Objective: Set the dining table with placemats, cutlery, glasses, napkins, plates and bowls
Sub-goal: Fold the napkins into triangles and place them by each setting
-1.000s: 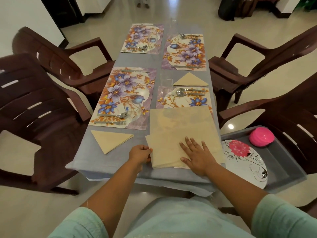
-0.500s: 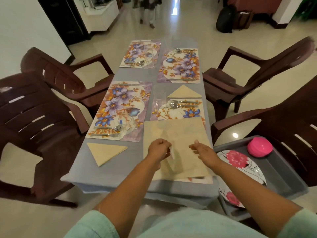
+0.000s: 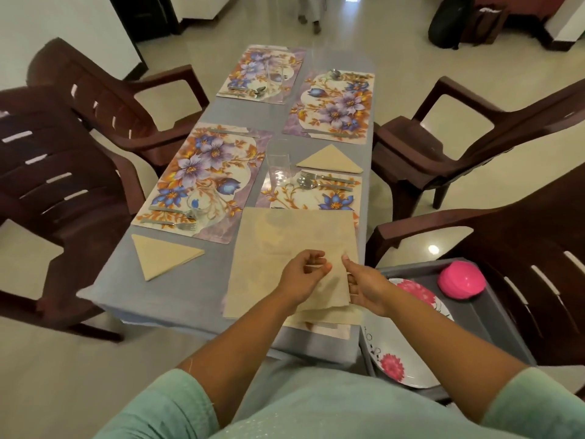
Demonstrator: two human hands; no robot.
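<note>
A beige napkin (image 3: 285, 245) lies unfolded over the near right placemat (image 3: 316, 198). My left hand (image 3: 304, 274) pinches the cloth near its middle, and my right hand (image 3: 364, 285) grips its right edge, lifting a flap. Two folded triangular napkins lie on the grey table (image 3: 196, 296): one near left (image 3: 161, 256), one further right (image 3: 329, 160). Several floral placemats carry forks and spoons (image 3: 319, 182). A clear glass (image 3: 278, 166) stands between the near mats.
Dark brown plastic chairs (image 3: 63, 172) flank the table on both sides. To my right a grey tray (image 3: 493, 321) on a chair holds floral plates (image 3: 402, 359) and a pink bowl (image 3: 461, 280). A black bag (image 3: 449, 20) sits on the far floor.
My right hand, flat on the napkin a second ago, has risen and taken hold of its right edge. My left hand moved from the left edge to the middle. The view shifted forward.
</note>
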